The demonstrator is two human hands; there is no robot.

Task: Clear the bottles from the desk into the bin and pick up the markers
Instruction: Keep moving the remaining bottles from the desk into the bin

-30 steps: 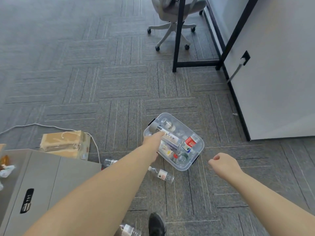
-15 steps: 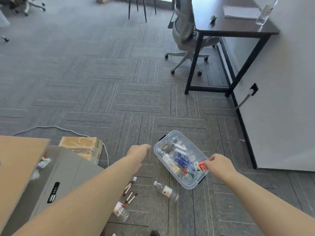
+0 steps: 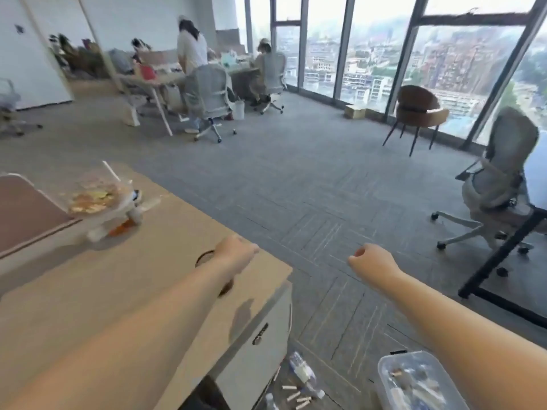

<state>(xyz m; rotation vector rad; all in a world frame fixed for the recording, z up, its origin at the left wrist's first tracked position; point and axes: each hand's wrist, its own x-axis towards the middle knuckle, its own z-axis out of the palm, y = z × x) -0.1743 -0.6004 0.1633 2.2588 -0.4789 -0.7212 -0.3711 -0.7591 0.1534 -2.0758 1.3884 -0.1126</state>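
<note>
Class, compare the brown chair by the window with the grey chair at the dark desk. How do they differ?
The brown chair stands on thin straight legs; the grey chair has a wheeled base. The brown chair's back is low and rounded; the grey chair's is taller. The brown chair stands free by the window; the grey chair sits at the dark desk. Both are empty and stand on carpet.
</note>
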